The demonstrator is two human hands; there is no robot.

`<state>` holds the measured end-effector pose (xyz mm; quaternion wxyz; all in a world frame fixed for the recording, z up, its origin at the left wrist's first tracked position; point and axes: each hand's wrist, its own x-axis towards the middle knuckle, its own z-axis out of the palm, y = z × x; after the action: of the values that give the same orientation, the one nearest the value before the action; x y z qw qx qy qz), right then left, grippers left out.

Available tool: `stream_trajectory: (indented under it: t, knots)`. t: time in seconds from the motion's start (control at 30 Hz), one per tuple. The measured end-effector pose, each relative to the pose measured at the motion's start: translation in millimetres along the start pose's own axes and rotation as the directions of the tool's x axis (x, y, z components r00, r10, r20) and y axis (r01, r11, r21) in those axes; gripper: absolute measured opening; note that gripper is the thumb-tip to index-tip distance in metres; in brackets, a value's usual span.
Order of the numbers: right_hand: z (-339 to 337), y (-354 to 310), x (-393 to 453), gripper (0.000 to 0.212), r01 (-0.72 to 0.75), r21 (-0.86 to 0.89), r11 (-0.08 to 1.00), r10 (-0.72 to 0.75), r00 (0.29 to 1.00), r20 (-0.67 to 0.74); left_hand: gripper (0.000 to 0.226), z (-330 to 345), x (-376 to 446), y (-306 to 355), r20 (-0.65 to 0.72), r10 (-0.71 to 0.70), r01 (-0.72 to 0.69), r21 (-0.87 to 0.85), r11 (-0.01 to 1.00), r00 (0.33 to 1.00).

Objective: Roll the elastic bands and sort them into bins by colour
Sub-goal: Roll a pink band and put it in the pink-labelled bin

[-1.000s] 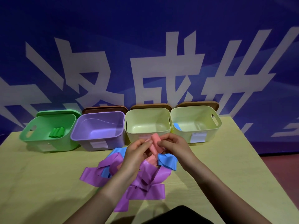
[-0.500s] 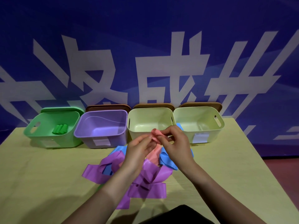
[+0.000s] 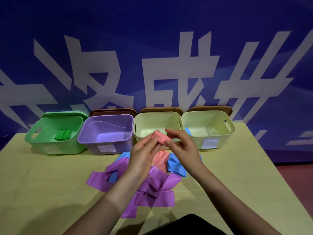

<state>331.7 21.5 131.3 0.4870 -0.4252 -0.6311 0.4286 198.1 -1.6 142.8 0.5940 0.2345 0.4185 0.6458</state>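
On the worktop (image 3: 42, 184) four bins are standing. Both hands, left (image 3: 144, 155) and right (image 3: 183, 147), are pinching the pink band (image 3: 160, 139), rolling it above the pile (image 3: 152, 184). Next, probably finishing the roll and dropping it into the cream bin (image 3: 157, 119).

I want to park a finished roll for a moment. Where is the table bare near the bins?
Bare table lies left of the purple bands, before the green bin and purple bin. Another bare patch lies right of the blue band, before the rightmost yellow bin. The middle is crowded: both hands work the pink band over the pile.
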Motion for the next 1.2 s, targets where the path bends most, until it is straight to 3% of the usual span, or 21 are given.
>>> stream_trajectory:
  t: [0.1, 0.27, 0.37, 0.43, 0.7, 0.77, 1.0, 1.2]
  knots:
    - [3, -5, 0, 0.020, -0.140, 0.127, 0.982, 0.136, 0.990, 0.038, 0.017, 0, 0, 2, 0.013, 0.046, -0.047, 0.104, 0.993, 0.999]
    - [5, 0, 0, 0.013, -0.197, 0.122, 0.973, 0.187, 0.978, 0.089, 0.015, -10, 5, -3, -0.003, 0.066, -0.063, 0.274, 0.960, 0.998]
    - [8, -1, 1, 0.005, -0.239, 0.219, 0.946, 0.215, 0.968, 0.128, 0.016, -12, 7, -3, 0.009, 0.064, -0.063, 0.327, 0.943, 0.998]
    - [10, 1, 3, 0.010, -0.253, 0.305, 0.918, 0.216, 0.965, 0.151, 0.018, -11, 9, 0, 0.039, 0.071, -0.081, 0.336, 0.939, 0.997]
    - [30, 10, 17, 0.009, -0.313, 0.494, 0.811, 0.309, 0.946, 0.092, 0.019, -8, 20, 3, -0.007, -0.039, 0.039, -0.001, 0.999, 0.999]
    - [36, 11, 22, 0.006, -0.320, 0.527, 0.787, 0.338, 0.939, 0.066, 0.019, -8, 25, 4, -0.012, -0.032, 0.032, -0.011, 0.999, 0.999]
    - [30, 7, 54, 0.008, -0.290, 0.281, 0.915, 0.272, 0.957, 0.101, 0.015, -25, 59, 11, -0.019, -0.014, 0.017, 0.147, 0.989, 1.000]
    - [35, 32, 91, 0.017, -0.405, 0.209, 0.890, 0.365, 0.908, 0.206, 0.019, -39, 103, 4, -0.040, -0.073, 0.082, 0.312, 0.947, 0.997]
